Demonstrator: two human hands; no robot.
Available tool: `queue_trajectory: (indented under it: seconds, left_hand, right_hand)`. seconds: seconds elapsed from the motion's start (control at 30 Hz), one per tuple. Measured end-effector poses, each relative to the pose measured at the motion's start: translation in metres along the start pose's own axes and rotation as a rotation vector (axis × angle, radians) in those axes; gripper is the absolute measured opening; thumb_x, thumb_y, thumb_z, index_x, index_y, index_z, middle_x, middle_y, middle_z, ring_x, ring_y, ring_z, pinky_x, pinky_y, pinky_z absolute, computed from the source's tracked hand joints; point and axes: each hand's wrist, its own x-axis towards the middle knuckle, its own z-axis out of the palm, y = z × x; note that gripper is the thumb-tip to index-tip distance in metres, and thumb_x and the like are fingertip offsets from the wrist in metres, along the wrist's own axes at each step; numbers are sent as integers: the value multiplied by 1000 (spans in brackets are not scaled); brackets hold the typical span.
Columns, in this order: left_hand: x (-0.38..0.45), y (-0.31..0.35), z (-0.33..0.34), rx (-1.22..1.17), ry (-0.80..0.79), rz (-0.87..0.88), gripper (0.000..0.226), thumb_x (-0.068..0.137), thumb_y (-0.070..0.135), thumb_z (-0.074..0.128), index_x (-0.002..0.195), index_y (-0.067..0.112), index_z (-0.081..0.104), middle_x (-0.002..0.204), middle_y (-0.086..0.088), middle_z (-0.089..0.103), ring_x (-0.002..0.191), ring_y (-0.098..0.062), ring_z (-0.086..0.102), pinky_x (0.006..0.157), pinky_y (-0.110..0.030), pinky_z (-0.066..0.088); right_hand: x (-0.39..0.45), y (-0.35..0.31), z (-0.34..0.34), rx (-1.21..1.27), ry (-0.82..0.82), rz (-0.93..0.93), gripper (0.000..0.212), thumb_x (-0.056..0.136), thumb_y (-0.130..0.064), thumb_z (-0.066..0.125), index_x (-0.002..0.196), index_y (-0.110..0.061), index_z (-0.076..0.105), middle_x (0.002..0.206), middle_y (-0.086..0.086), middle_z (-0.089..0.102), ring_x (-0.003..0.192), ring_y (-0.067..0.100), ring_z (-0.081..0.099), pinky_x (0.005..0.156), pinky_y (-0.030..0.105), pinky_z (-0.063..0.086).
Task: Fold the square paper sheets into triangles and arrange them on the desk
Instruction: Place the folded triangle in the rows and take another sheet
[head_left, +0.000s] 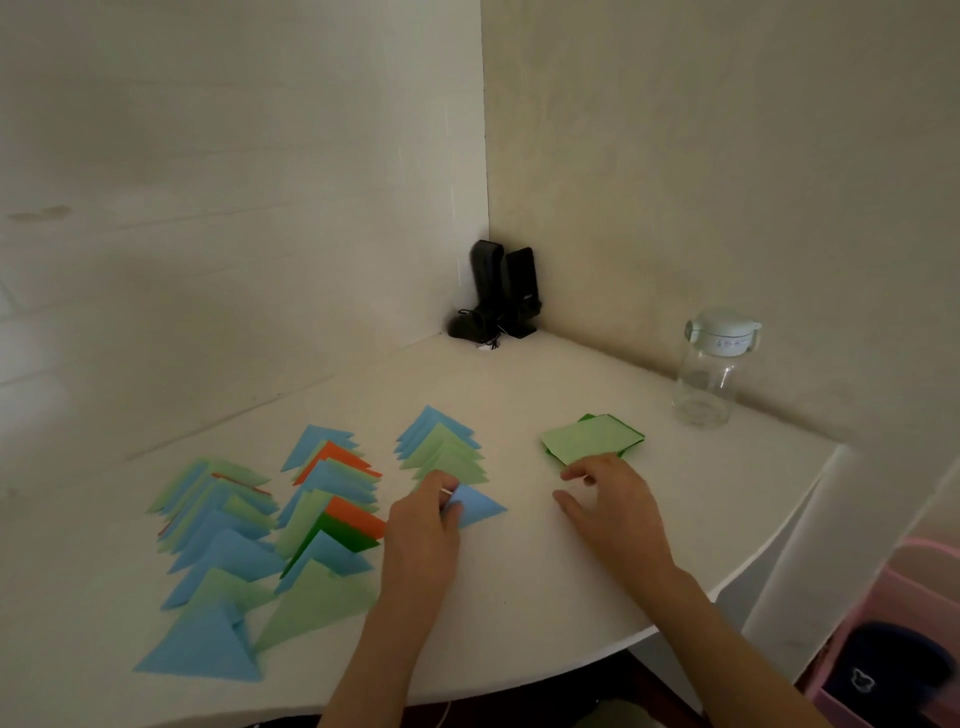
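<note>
1. Nearest the desk (519, 597) edge, left hand (423, 525) pinches a blue triangle (480, 506) lying at the near end of the right-hand row of triangles (441, 447).
2. Right hand (613, 501) hovers beside it, fingers relaxed, holding nothing.
3. Beyond it lies a stack of green square sheets (592, 439).
4. Farther right, a lidded glass jar (711, 369) looks empty.

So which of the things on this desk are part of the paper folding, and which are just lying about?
Part of the job:
- blue triangle, held by the left hand
- rows of folded triangles
- stack of green square sheets, with the right hand just in front of it

Just lying about:
- empty clear bottle
- black speakers in the corner
- pink bin beside the desk
</note>
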Motion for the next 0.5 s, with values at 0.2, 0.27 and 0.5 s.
queue_trajectory:
  seconds: [0.2, 0.27, 0.5]
  left_hand:
    - [22, -14, 0, 73, -17, 18, 9, 90, 6, 56, 93, 14, 58, 86, 0, 58, 78, -18, 53, 65, -27, 35]
    - [26, -16, 2, 102, -13, 36, 10, 90, 6, 57, 95, 15, 58, 90, -1, 55, 80, -19, 53, 69, -30, 40]
    - [32, -18, 8, 164, 1, 27, 22, 88, 5, 60, 108, 11, 57, 104, -6, 54, 93, -22, 53, 75, -31, 43]
  right_hand:
    - [30, 11, -11, -256, -123, 47, 43, 85, -45, 61, 123, -27, 58, 128, -10, 53, 117, 10, 49, 96, 30, 30]
    - [36, 11, -10, -308, -165, 55, 43, 87, -49, 55, 126, -30, 56, 132, -11, 51, 117, 9, 49, 98, 31, 30]
    - [38, 15, -3, -311, -110, 60, 27, 94, -41, 46, 100, -33, 71, 114, -15, 62, 99, 11, 56, 88, 31, 33]
